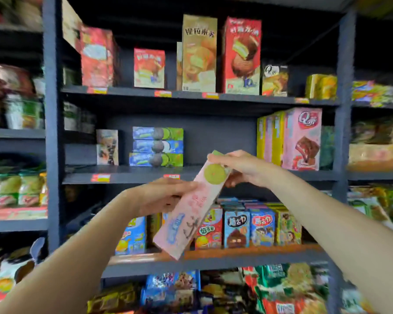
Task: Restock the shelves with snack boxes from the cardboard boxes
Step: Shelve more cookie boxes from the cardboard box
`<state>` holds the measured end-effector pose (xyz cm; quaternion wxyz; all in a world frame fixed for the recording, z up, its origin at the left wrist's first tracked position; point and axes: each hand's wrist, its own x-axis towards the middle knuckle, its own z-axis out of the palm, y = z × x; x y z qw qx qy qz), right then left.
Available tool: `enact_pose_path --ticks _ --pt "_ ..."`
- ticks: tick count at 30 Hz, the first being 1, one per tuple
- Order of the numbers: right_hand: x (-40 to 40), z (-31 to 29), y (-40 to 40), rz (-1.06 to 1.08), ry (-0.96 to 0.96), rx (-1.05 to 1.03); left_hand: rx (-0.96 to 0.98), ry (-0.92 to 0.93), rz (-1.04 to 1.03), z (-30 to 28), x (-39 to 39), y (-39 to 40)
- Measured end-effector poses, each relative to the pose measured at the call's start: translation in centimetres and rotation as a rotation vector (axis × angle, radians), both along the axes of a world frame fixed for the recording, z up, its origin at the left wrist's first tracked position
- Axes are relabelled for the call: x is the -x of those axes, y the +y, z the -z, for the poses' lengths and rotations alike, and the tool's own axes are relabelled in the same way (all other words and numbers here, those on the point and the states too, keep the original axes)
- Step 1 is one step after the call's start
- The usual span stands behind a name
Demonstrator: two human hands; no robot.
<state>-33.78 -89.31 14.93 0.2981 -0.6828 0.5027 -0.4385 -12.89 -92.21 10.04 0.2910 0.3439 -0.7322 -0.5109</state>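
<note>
Tilted, a pink box is gripped by both hands, left hand and right hand, below the biscuit stack; it could be dropped if either grip loosens.

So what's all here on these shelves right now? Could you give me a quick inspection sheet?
Surface: dark metal shelving, several tiers with price tags on the edges.
Job's things: long pink snack box, tilted, held in front of the middle shelf's open gap; no cardboard boxes in view.
Clutter: tall red and gold cake boxes on the top tier; stacked blue biscuit packs and pink Q boxes on the middle tier; small cartoon boxes below; bagged snacks lowest.
Grips: left hand holds the box at mid-length; right hand pinches its top end.
Cables: nothing seen.
Surroundings: neighbouring snack shelves either side, blurred.
</note>
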Motion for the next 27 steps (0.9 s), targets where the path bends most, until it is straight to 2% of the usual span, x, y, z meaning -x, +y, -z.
enact_pose_path --ticks 4,7,9,12,14,17,21,24,27 --pt "1.9 -1.5 -2.6 0.065 -0.345 0.01 0.078 0.008 -0.049 -1.5 -3.2 -1.9" --pt "2.3 -2.2 -5.2 0.083 -0.578 -0.026 0.019 0.191 -0.126 -2.5 -4.9 -3.9" --pt "2.2 -2.7 -6.4 0.071 -0.627 -0.075 -0.012 0.299 -0.207 -3.3 -5.3 -5.9" --pt "1.9 -3.4 -8.3 -0.033 -0.45 -0.148 -0.076 0.43 -0.404 -4.6 -5.7 -9.2" --pt "1.3 -4.0 -10.3 -0.074 -0.312 -0.096 -0.091 0.474 -0.455 -5.6 -6.4 -11.3" --pt "0.7 -4.6 -14.3 -0.011 -0.276 0.025 -0.124 0.467 -0.4 -7.3 -6.8 -13.3" --pt "0.1 -4.9 -19.1 0.145 -0.285 0.024 -0.174 0.586 -0.239 -9.2 -6.7 -16.1" --pt "-0.3 -5.5 -21.5 0.236 -0.205 -0.043 -0.038 0.54 -0.259 -9.6 -6.8 -18.2" --pt "-1.0 -6.2 -22.7 0.168 -0.173 -0.077 0.015 0.536 -0.317 -9.3 -7.0 -19.8"
